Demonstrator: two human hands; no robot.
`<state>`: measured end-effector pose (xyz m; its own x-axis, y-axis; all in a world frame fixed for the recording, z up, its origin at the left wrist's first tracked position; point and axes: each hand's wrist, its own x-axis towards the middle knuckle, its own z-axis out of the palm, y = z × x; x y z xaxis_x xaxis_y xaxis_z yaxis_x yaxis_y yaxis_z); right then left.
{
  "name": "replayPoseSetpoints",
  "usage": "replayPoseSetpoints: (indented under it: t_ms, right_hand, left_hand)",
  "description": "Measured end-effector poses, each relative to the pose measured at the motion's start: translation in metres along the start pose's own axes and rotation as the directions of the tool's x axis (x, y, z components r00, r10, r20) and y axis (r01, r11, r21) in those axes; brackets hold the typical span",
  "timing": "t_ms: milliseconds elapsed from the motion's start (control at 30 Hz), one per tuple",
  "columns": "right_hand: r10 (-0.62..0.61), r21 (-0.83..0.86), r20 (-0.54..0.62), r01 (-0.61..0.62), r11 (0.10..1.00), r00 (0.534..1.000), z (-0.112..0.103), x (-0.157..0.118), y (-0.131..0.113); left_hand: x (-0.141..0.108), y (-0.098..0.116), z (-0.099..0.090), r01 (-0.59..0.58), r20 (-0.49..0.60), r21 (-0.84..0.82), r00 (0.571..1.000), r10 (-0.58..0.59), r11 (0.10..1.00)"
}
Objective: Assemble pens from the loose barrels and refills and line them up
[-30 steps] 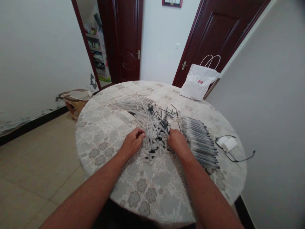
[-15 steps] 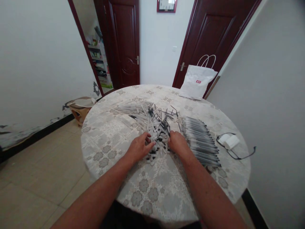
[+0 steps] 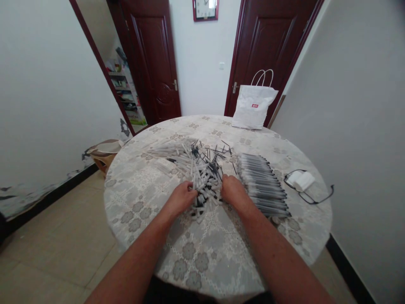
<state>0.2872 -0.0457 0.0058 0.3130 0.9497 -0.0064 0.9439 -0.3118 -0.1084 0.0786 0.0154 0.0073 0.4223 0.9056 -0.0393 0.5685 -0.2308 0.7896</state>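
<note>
A loose heap of white and black pen parts [image 3: 202,179] lies in the middle of the table, short cap-like pieces at the near side. Against its left edge is my left hand [image 3: 182,197], thumb and fingers drawn together; whatever they pinch is hidden. My right hand [image 3: 233,192] is curled closed at the heap's right edge, its fingertips turned inward and anything in them out of sight. Thin black sticks like pen refills [image 3: 217,162] lie crisscross beyond the hands. Beside my right forearm runs a neat row of clear, dark-tipped pens [image 3: 262,183].
A patterned cloth covers the round table [image 3: 142,181]. Eyeglasses [image 3: 311,202] and a white tissue pack [image 3: 300,180] lie at the right. At the back stands a white paper bag [image 3: 253,105]. A stool [image 3: 104,154] is beyond the left edge.
The view has swung slightly to the right. My left thumb and fingers, apart before, have come together at the heap's edge. My right hand stays curled in nearly the same place.
</note>
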Motion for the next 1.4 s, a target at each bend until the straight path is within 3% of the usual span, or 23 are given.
replayPoseSetpoints:
  t_ms: [100, 200, 400, 567, 733, 933, 1167, 1400]
  right_hand:
    - [0.0, 0.021, -0.002, 0.0, 1.0, 1.0, -0.001, 0.0, 0.0]
    - [0.003, 0.038, 0.004, -0.003, 0.999, 1.0, -0.001, 0.001, 0.0]
    - [0.035, 0.069, -0.012, -0.034, 0.997, 0.999, -0.003, 0.004, -0.002]
    - [-0.021, 0.101, -0.074, 0.028, 0.994, 0.997, -0.004, 0.0, -0.006]
    - [-0.187, 0.096, -0.16, 0.204, 0.974, 0.969, -0.002, -0.004, -0.017]
    - [-0.346, 0.086, -0.143, 0.36, 0.929, 0.927, -0.003, -0.012, -0.027]
    - [-0.356, -0.004, -0.072, 0.357, 0.934, 0.932, -0.005, -0.013, -0.028]
    - [-0.37, -0.039, -0.064, 0.368, 0.929, 0.927, -0.002, -0.012, -0.025]
  left_hand:
    - [-0.005, 0.0, -0.009, 0.054, 0.105, -0.195, 0.994, -0.034, 0.979]
    - [-0.004, 0.001, -0.014, 0.084, 0.159, -0.46, 0.987, -0.012, 0.884]
    - [0.022, 0.008, -0.012, -0.024, 0.031, -0.758, 0.997, 0.073, 0.652]
    - [0.036, 0.007, -0.005, -0.044, -0.008, -0.825, 0.998, 0.067, 0.564]
    - [0.038, -0.007, -0.008, -0.105, -0.095, -0.88, 0.994, 0.045, 0.464]
    - [0.039, -0.011, -0.012, -0.172, -0.177, -0.889, 0.984, 0.028, 0.425]
    - [0.043, -0.014, -0.013, -0.248, -0.293, -0.872, 0.955, -0.044, 0.422]
    - [0.043, -0.014, -0.015, -0.264, -0.313, -0.86, 0.949, -0.042, 0.437]
